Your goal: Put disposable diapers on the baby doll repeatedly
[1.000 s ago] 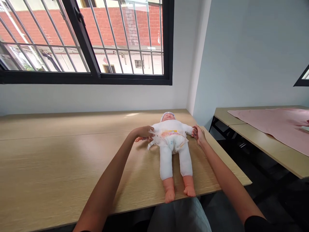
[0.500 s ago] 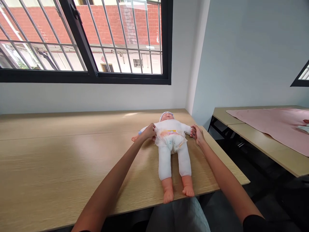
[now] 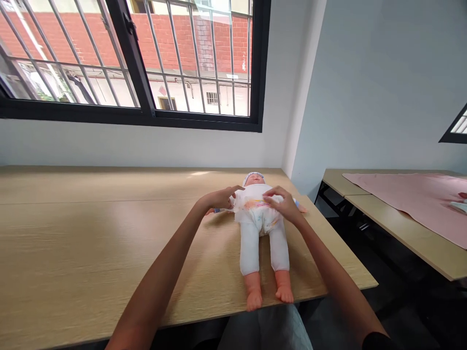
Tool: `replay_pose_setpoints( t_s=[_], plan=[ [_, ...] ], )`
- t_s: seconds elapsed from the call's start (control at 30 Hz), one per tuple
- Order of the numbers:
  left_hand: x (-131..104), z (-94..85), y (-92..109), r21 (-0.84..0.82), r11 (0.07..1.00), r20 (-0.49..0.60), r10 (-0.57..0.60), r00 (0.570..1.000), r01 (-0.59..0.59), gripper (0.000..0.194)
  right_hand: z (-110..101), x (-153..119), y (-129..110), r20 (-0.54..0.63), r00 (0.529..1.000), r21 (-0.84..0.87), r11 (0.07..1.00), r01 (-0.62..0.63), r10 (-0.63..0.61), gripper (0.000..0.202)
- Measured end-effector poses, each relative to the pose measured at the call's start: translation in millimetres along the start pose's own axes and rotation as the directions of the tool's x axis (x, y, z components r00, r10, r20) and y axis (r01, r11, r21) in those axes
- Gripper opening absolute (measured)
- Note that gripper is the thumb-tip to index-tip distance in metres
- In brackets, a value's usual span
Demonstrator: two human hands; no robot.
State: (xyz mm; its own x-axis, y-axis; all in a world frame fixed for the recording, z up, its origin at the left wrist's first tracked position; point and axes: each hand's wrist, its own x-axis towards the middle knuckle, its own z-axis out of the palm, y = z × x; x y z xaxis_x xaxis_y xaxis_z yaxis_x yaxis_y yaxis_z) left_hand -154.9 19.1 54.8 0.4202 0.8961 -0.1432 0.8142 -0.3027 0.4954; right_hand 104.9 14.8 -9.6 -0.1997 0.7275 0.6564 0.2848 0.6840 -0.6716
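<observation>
A baby doll with a white body lies on its back on the wooden table, head toward the wall and feet at the near edge. Round its waist is a white diaper with a coloured front and sheer, ruffled sides. My left hand is at the doll's side on the left, fingers curled at the diaper's sheer edge; whether they pinch it is unclear. Over the right part of the doll's belly, my right hand has its fingers bent and apart, near the diaper's upper edge.
A wall and a barred window stand behind the table. At the right, past a gap, another table bears a pink cloth. My legs are just below the near table edge.
My right hand has left the doll's hand on the right and moved inward over the belly. My left hand has shifted slightly left and is turned flatter. The view has tilted a little.
</observation>
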Motion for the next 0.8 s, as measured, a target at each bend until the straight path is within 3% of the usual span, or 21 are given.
replay_pose_setpoints(
  t_s=[0.1,0.2,0.37,0.5,0.67,0.8],
  plan=[
    [-2,-5.1,-4,0.044,0.999,0.001,-0.001,1.0,0.001,0.08,27,11,-20,0.315,0.944,-0.231,0.957,0.174,-0.096,0.017],
    [0,-5.5,-8,0.033,0.999,-0.038,0.015,0.999,-0.014,0.088,50,24,-16,0.435,0.899,-0.381,0.896,0.226,-0.042,0.018],
    [0,-0.6,-5,-0.207,0.963,-0.084,0.156,0.984,-0.171,0.102,68,30,1,0.455,0.885,-0.537,0.824,0.184,0.099,0.021],
    [0,7.0,3,-0.434,0.868,-0.073,0.232,0.97,-0.24,0.107,74,23,2,0.419,0.905,-0.568,0.8,0.195,0.076,0.02],
    [14,23.5,6,-0.614,0.742,-0.055,0.302,0.952,-0.271,0.115,75,23,-2,0.392,0.919,-0.512,0.837,0.192,0.03,0.022],
    [22,34.0,9,-0.664,0.692,-0.103,0.29,0.951,-0.283,0.118,58,25,-5,0.429,0.903,-0.333,0.935,0.123,0.034,0.025]
  ],
)
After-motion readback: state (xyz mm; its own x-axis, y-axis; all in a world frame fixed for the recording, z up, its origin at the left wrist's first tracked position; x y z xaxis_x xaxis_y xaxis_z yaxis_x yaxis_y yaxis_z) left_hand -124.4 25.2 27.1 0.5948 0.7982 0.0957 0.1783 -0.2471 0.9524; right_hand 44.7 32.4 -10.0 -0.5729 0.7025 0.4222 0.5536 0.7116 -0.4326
